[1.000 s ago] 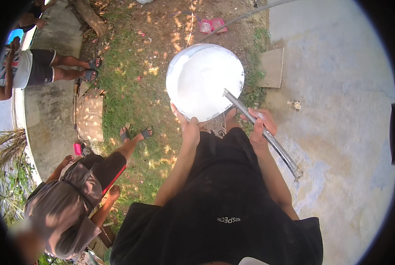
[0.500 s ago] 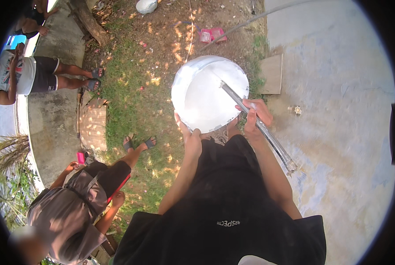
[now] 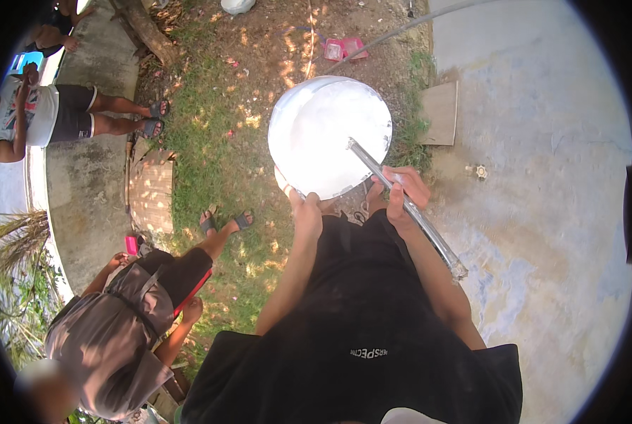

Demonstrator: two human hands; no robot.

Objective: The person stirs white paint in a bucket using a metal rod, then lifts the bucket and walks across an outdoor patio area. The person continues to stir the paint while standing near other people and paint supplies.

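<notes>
A round white bucket [image 3: 282, 113], tilted so its mouth faces me, is held in front of my body. A white mass [image 3: 323, 155] covers its inside; whether it is liquid or just the bare bottom I cannot tell. My left hand [image 3: 304, 206] grips the near-left rim, thumb on top and fingers on the outside. With my right hand [image 3: 406, 192] I hold a long silvery metal tube [image 3: 434, 239], fingers wrapped round its middle. One end of the tube reaches into the bucket over the near-right rim; the other points back toward my right forearm.
A person [image 3: 111, 339] stands close at lower left, near a small pink object [image 3: 131, 244]; another person [image 3: 37, 116] stands farther left. Pink trays [image 3: 344, 49] and a hose [image 3: 400, 32] lie ahead. To the right, a concrete surface [image 3: 542, 212] carries a tap-like fitting [image 3: 480, 172].
The bucket has shifted slightly up and left in the view. The tube's inner end has moved from the right side toward the middle of the bucket. Both hands keep their grip.
</notes>
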